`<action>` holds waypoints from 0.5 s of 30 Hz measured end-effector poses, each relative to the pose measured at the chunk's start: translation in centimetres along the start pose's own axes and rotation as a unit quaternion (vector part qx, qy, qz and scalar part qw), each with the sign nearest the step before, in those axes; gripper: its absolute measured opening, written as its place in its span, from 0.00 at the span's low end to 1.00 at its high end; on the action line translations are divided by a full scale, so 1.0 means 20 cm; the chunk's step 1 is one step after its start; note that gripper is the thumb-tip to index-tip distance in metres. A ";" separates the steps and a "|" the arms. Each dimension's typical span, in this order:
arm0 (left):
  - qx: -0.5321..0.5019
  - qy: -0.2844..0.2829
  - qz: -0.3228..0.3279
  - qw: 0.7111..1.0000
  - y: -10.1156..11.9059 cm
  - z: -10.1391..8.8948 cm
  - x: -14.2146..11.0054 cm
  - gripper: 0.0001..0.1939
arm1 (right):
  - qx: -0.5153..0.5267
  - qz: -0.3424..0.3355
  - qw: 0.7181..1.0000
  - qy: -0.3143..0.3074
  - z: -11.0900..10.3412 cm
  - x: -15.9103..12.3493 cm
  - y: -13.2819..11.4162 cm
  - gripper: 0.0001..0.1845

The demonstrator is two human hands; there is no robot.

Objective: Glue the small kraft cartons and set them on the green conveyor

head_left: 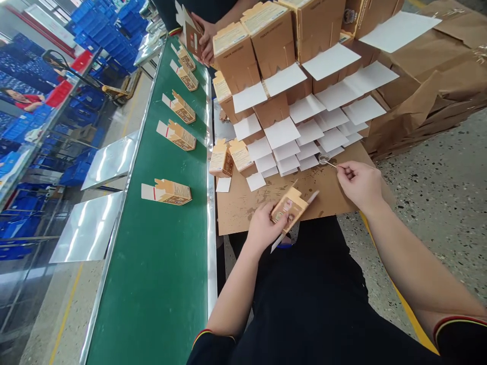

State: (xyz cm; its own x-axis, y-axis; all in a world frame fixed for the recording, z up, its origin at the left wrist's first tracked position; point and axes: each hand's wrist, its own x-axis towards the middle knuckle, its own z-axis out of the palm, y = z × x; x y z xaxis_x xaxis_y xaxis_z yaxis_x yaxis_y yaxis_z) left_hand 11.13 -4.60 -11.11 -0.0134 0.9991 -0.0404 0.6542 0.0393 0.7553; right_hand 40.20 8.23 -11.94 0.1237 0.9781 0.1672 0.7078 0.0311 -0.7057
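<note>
My left hand (265,226) is closed around a small brown printed carton (289,209), held tilted over the near edge of a cardboard-topped table (236,215). Flaps stand out from the carton's ends. In my right hand (358,183), thumb and fingers pinch a thin light rod with a small round, shiny end (323,159). That round end is close to the bottom of a stack of brown cartons (274,39), whose white flaps (281,133) stick out toward me. Two cartons, one of them a small carton (221,158), stand at the stack's left.
On my left runs a green conveyor belt (160,284) with a metal rim, carrying several spaced cartons such as the nearest carton (173,191). Across the table, another person's hand (207,41) holds a carton. Brown paper-wrapped bundles (426,106) lie right; blue crates (102,28) stand farther off.
</note>
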 end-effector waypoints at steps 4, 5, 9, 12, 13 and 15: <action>-0.005 0.024 0.005 1.000 -0.04 -0.05 -0.02 0.21 | 0.000 0.000 1.000 0.014 0.00 0.01 0.02 0.06; 0.006 0.024 0.004 1.000 -0.05 -0.05 -0.02 0.22 | -0.003 0.001 1.000 0.017 0.00 0.02 0.03 0.06; 0.039 -0.032 0.025 0.998 -0.03 0.01 0.03 0.23 | -0.001 0.014 0.999 0.030 0.01 0.05 0.04 0.06; 0.020 -0.072 0.081 0.994 0.01 0.05 0.03 0.22 | 0.009 0.023 0.999 0.037 0.01 0.05 0.04 0.05; 0.003 -0.077 0.100 0.992 0.02 0.04 0.00 0.22 | 0.008 0.025 0.999 0.036 0.00 0.05 0.04 0.05; -0.034 -0.063 0.122 0.990 0.00 0.01 -0.10 0.23 | 0.001 0.027 0.999 0.032 0.00 0.05 0.03 0.05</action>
State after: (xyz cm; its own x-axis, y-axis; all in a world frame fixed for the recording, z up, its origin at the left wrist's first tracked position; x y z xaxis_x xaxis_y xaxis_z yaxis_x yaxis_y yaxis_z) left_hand 11.36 -6.53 -11.12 0.2354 0.9693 0.0712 0.5732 -0.1976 0.7953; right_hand 40.76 9.13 -12.20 0.2058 0.9633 0.1725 0.6979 -0.0209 -0.7159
